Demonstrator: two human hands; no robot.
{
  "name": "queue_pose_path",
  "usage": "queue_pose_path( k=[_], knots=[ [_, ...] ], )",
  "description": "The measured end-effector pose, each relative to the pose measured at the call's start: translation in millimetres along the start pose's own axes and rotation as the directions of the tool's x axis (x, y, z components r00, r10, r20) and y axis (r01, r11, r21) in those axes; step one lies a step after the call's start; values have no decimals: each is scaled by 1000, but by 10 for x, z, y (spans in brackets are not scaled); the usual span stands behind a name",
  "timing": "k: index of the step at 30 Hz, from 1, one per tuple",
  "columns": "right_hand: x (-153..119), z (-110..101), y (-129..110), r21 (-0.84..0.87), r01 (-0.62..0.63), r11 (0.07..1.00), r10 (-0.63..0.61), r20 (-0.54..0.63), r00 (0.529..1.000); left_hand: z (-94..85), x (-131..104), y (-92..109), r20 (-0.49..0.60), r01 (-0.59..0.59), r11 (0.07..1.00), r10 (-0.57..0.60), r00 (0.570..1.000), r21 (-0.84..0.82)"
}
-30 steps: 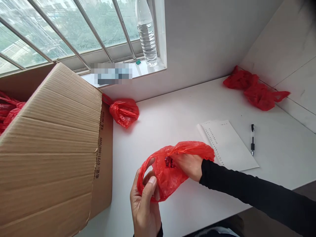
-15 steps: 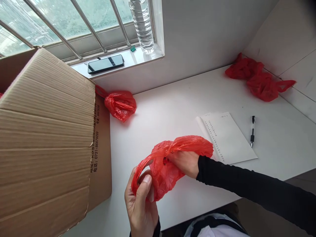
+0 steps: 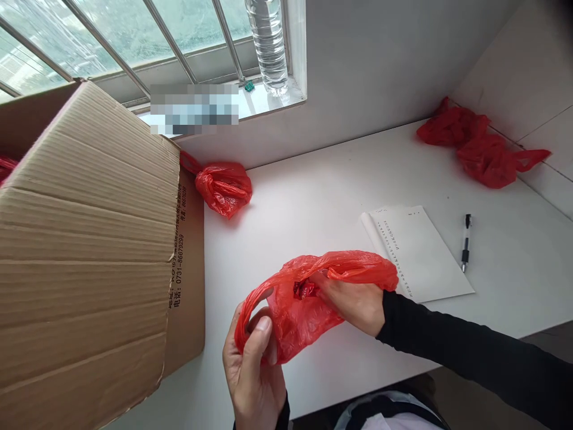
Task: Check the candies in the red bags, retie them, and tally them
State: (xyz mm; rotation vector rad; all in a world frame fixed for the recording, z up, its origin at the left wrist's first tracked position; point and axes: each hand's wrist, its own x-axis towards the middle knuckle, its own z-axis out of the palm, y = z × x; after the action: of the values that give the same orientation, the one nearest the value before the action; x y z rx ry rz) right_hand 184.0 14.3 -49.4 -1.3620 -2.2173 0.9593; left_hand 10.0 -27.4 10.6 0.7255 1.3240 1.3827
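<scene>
A thin red plastic bag (image 3: 308, 328) is held above the white table, its mouth spread. My left hand (image 3: 256, 364) is closed around one loop handle, thumb on top. Inside the mouth reaches my right hand (image 3: 353, 301); the bag's upper fold hides most of its fingers, so I cannot see how they are closed. A small shiny red item with dark marks (image 3: 306, 290) shows in the bag by the right fingertips. Whether those fingers hold it is hidden.
An open cardboard box (image 3: 89, 263) stands at the left. A knotted red bag (image 3: 226, 188) lies beside it, more red bags (image 3: 486, 155) at the far right. A notepad (image 3: 427, 257) and pen (image 3: 466, 242) lie right. A water bottle (image 3: 270, 51) stands on the sill.
My right hand has drawn back slightly to the right within the bag. More of the shiny red item now shows at its fingertips. My left hand keeps its grip on the handle.
</scene>
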Motion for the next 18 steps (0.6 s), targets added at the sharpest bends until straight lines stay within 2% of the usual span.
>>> queue_pose_path(
  k=[4,7,9,12,15,18],
  knots=[
    [-73,69,57,101,-62,993,65,-24,998,14,-8,-42,-95,33,999,-36,995,-24],
    [-69,55,69,162,-60,985,61,2,998,2,-13,-54,-117,49,998,-53,992,-38],
    [-45,13,53,165,-48,985,41,45,998,-7,-10,-48,-109,40,999,-43,993,-31],
    [21,-47,8,240,-24,970,13,50,999,-2,-4,-28,-79,14,1000,-15,997,-12],
    [74,-69,-39,349,-64,935,40,75,996,16,-2,-8,-33,-3,1000,3,999,1],
    [55,-68,-60,538,-136,832,113,76,991,8,3,7,8,-22,1000,22,1000,2]
  ],
)
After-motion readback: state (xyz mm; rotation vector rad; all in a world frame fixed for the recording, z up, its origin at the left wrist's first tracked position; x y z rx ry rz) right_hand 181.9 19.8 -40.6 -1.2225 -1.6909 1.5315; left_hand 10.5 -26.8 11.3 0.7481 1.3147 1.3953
